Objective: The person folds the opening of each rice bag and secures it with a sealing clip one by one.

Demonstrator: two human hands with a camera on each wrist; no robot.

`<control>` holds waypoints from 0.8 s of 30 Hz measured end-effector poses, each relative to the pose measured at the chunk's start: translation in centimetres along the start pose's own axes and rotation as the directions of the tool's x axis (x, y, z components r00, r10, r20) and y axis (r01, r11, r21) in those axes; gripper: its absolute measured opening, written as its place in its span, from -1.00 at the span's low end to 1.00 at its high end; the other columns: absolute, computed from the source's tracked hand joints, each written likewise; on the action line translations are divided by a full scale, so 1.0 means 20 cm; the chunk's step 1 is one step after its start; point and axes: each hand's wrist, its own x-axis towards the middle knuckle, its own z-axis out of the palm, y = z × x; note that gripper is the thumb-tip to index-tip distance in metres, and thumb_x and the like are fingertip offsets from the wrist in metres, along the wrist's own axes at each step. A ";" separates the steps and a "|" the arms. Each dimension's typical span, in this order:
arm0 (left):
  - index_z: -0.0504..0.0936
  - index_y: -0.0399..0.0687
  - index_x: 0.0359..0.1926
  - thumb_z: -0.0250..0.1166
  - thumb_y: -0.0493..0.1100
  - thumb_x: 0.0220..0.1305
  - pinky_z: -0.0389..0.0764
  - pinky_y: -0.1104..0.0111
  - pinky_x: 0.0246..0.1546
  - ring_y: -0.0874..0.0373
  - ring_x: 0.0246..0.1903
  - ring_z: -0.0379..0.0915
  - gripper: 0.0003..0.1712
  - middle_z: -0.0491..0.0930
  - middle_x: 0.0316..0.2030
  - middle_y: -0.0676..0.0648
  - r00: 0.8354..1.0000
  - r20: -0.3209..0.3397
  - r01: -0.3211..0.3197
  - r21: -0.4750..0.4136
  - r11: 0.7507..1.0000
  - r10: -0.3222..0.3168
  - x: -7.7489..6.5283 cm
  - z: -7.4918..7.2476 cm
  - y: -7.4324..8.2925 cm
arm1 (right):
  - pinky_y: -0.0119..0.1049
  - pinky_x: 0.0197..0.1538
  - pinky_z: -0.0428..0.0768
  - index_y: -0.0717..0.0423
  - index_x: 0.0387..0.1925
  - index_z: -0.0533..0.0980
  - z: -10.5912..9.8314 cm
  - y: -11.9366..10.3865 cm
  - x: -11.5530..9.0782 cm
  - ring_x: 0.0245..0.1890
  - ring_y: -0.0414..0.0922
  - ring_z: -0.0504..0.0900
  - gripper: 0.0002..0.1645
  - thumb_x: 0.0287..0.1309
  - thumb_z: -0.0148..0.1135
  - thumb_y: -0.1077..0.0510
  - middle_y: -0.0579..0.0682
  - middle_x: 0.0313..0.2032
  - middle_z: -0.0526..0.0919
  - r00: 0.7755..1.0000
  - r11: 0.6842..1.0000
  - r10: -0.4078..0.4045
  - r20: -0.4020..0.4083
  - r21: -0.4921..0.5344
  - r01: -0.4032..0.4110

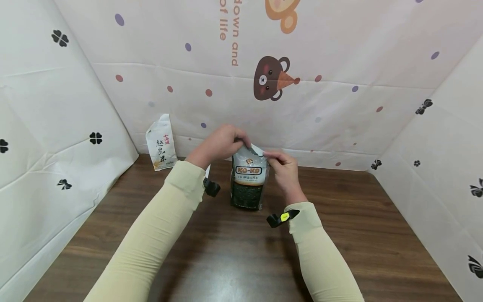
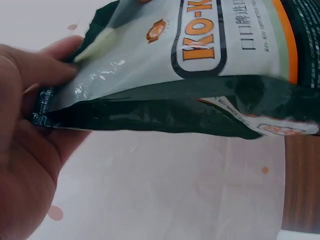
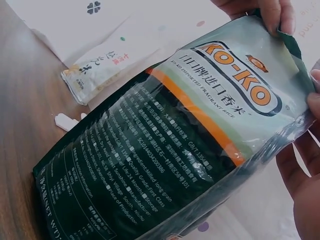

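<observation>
A green and white KO-KO rice bag (image 1: 247, 184) stands upright on the wooden table, between both hands. My left hand (image 1: 225, 143) pinches its top edge at the left corner; in the left wrist view the thumb (image 2: 47, 70) lies on the front of the bag and the other fingers go behind it. My right hand (image 1: 284, 170) pinches the top edge at the right corner. Between the two hands the top edge dips, and a pale strip shows there. The right wrist view shows the bag's printed front (image 3: 240, 85) and its creased clear-looking side.
A white rice bag (image 1: 161, 144) with red and black characters stands at the back left, against the patterned backdrop. A small white object (image 3: 65, 121) lies on the table behind the KO-KO bag. Printed cloth walls (image 1: 339, 126) enclose the table (image 1: 339, 235) at the back and sides.
</observation>
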 end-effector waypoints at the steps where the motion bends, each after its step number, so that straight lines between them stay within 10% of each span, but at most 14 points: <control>1: 0.75 -0.02 -0.31 0.14 -0.27 0.28 0.52 0.29 -0.26 0.10 -0.29 0.49 -0.76 0.70 -0.30 0.00 1.000 -0.005 -0.003 -0.014 1.000 0.003 0.00 0.00 0.00 | -0.45 -0.12 0.56 0.23 -0.24 0.69 0.00 -0.01 0.00 -0.20 -0.28 0.60 -0.82 0.22 0.19 0.39 -0.29 -0.29 0.69 1.000 1.000 0.005 0.003 0.000 -0.005; 11: 0.68 0.00 -0.15 0.30 -0.15 0.29 0.58 0.26 -0.14 0.17 -0.17 0.55 -0.86 0.68 -0.18 0.01 0.998 -0.059 0.011 -0.051 0.999 -0.014 -0.02 0.06 -0.03 | -0.46 -0.06 0.52 0.50 -0.19 0.59 0.03 -0.14 -0.06 -0.16 -0.30 0.58 -0.80 0.28 0.12 0.39 -0.20 -0.29 0.66 0.999 0.997 -0.011 0.038 -0.082 0.014; 18: 0.58 -0.04 -0.06 0.29 -0.19 0.29 0.54 0.20 0.04 0.12 -0.05 0.54 -0.80 0.65 -0.12 -0.02 0.993 -0.094 0.054 -0.139 0.989 -0.068 -0.02 0.07 -0.03 | -0.44 0.03 0.48 0.41 -0.18 0.61 0.00 -0.10 -0.02 0.00 -0.23 0.50 -0.78 0.31 0.08 0.34 0.25 -0.01 0.56 0.994 0.992 -0.030 0.103 -0.118 0.042; 24: 0.60 -0.07 -0.13 0.30 -0.19 0.28 0.56 0.22 -0.03 0.14 -0.11 0.55 -0.85 0.66 -0.17 -0.02 0.989 -0.116 0.065 -0.196 0.978 -0.089 -0.03 0.07 -0.03 | -0.20 0.03 0.54 0.13 0.00 0.60 0.03 -0.15 0.03 -0.01 -0.12 0.54 -0.66 0.30 0.21 0.03 0.04 0.03 0.56 0.986 0.976 0.015 0.164 -0.215 0.020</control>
